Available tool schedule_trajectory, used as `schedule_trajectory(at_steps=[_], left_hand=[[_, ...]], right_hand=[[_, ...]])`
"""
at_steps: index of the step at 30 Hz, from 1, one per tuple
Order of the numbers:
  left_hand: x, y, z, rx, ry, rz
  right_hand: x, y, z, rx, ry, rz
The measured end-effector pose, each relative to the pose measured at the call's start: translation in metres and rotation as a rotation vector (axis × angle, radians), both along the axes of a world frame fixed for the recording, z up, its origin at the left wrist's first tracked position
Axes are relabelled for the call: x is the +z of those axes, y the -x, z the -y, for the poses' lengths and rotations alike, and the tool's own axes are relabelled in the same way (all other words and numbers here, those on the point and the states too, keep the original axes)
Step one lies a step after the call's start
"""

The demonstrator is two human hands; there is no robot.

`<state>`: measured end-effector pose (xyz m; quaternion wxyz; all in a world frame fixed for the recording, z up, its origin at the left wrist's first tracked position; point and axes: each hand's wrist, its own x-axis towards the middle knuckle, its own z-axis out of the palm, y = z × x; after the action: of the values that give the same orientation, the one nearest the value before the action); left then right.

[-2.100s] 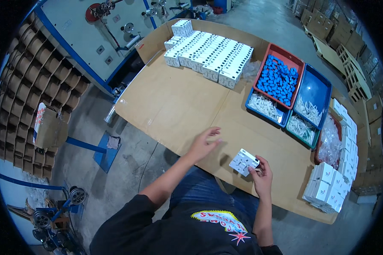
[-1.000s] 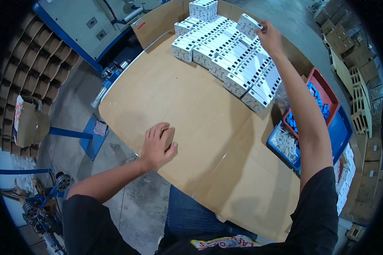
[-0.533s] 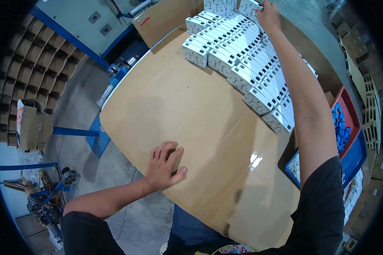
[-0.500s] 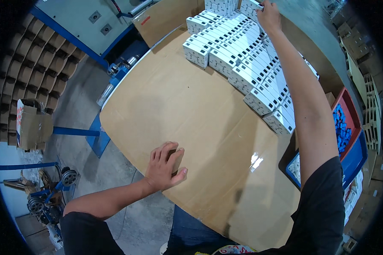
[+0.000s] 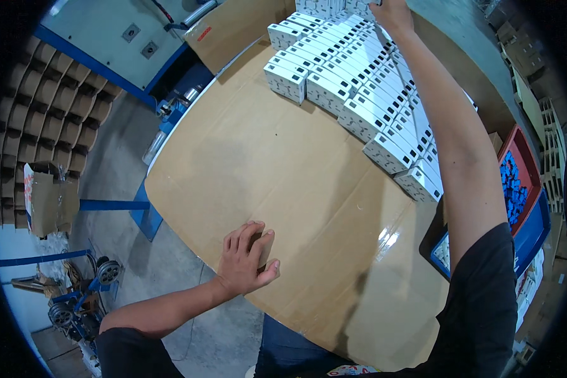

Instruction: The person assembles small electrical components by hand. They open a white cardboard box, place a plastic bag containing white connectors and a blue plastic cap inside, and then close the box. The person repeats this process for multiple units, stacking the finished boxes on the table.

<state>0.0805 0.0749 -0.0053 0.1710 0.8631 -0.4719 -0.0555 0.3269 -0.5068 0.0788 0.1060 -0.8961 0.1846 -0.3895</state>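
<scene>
At the far edge, my right hand [image 5: 394,16] has its fingers closed on a white box-shaped unit [image 5: 361,7], beside other upright units. Part of the hand and its fingertips are cut off by the upper edge. Several more white units with small black square openings stand packed in staggered rows [image 5: 340,94] below it. My left hand [image 5: 242,261] hovers or rests at the near left edge of the cardboard-covered table [image 5: 264,176]. Its fingers are bent and apart, and nothing shows in them.
A red tray [image 5: 528,157] of small blue parts [image 5: 513,189] sits on a blue tray [image 5: 535,230] at the right. Cardboard walls [image 5: 242,28] rise behind the table. Blue-edged machinery [image 5: 126,44] and a cardboard box [image 5: 50,198] are at the left.
My right hand has moved the white unit a little left and farther away, in beside the upright ones. My left hand keeps nearly the same pose. The view has shifted slightly.
</scene>
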Motion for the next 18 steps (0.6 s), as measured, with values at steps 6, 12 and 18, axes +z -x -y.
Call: schedule_trajectory(at_steps=[6, 12, 18], left_hand=[[0.001, -0.001, 0.001, -0.003, 0.012, 0.001], [0.001, 0.0, 0.002, 0.0, 0.021, -0.01], [0.0, -0.001, 0.002, 0.0, -0.004, -0.003]], right_hand=[[0.0, -0.001, -0.001, -0.039, 0.012, 0.024], [0.004, -0.003, -0.009, -0.051, 0.014, -0.027], [-0.001, -0.008, -0.003, -0.073, 0.038, -0.003]])
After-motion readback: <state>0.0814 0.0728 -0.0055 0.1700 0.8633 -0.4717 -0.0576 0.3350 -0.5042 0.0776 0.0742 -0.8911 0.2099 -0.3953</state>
